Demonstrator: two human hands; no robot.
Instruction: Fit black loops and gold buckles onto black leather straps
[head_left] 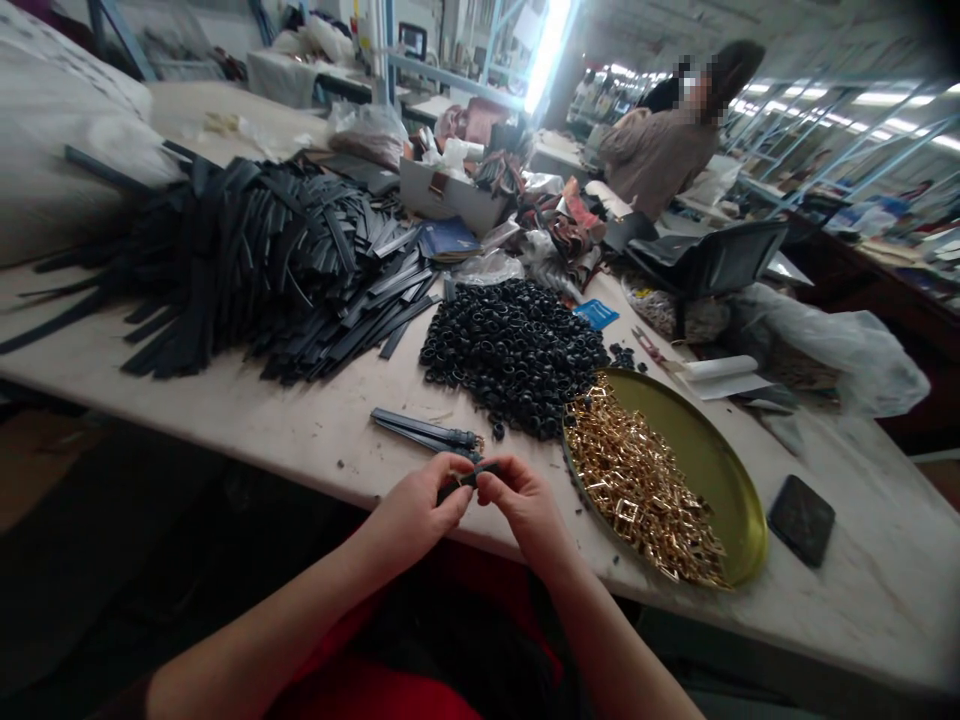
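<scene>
At the table's front edge, my left hand [433,500] and my right hand [521,498] are both closed on a short dark strap [466,482], pinching it between thumbs and fingers. Part of the strap is hidden by the fingers, and a small bit near the left fingertips looks gold. Just beyond the hands lie several dark straps [420,428] with gold buckles at their right end. A heap of small black loops [510,350] rises behind them. To the right, a round gold-coloured tray [739,480] holds a pile of gold buckles [645,485].
A large pile of dark straps [262,250] covers the table's left side. A dark phone [802,520] lies right of the tray. Farther back are scissors [651,346], a blue card [597,314], a box of scraps [450,200] and plastic bags [840,340]. Another person [660,150] stands beyond.
</scene>
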